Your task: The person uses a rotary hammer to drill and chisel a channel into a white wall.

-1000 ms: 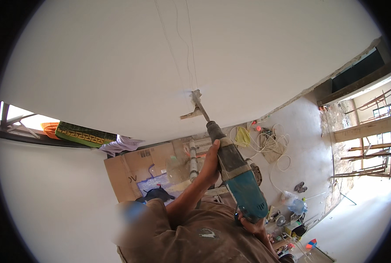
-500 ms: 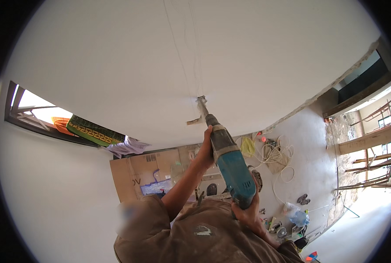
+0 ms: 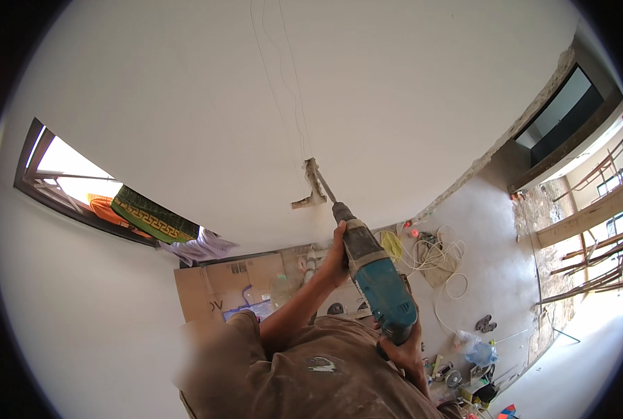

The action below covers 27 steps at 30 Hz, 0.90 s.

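A teal and black rotary hammer (image 3: 381, 283) slants up toward the white wall (image 3: 185, 91). My left hand (image 3: 336, 257) is closed round its dark front part, just behind the chuck. At the back end, my right hand (image 3: 406, 351) grips the handle, its fingers partly hidden by the tool body. The long metal bit (image 3: 327, 187) reaches the right edge of a rough chipped groove (image 3: 310, 174) in the plaster. Thin pencil-like lines run up the wall from that groove. Whether the tip presses in cannot be made out.
At left, towels (image 3: 154, 213) hang from a window opening. Below the wall lie flattened cardboard (image 3: 203, 283), a coiled pale cable (image 3: 451, 255), dark sandals (image 3: 486, 323), a clear plastic bag with a bottle (image 3: 477, 349), and scattered tools. Wooden poles (image 3: 591, 269) stand beyond the opening at right.
The rotary hammer and both hands have shifted slightly right and down in view. Its bit now lies along the groove's right edge, and more of the chipped channel shows.
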Motion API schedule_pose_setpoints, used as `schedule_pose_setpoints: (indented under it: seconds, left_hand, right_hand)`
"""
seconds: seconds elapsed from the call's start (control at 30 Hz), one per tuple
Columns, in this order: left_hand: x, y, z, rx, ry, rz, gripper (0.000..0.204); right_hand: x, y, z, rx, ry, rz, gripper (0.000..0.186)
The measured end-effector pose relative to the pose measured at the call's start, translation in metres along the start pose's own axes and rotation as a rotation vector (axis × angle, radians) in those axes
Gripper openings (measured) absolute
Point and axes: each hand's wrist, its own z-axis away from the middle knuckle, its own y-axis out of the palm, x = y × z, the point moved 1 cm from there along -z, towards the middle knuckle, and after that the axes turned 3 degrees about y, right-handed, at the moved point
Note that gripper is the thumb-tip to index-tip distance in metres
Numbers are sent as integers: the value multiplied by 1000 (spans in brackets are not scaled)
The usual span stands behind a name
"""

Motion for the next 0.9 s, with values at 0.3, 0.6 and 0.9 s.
schedule_pose_setpoints:
  seconds: [0.3, 0.6, 0.9]
  left_hand:
    - [-18, 4, 10, 53, 26, 2, 70]
    - [-27, -1, 0, -47, 2, 42, 62]
    - [-36, 5, -6, -28, -11, 86, 61]
  right_hand:
    - [-15, 12, 0, -15, -114, 22, 97]
    - [5, 20, -12, -33, -262, 351, 98]
    - [-3, 6, -11, -1, -151, 224, 109]
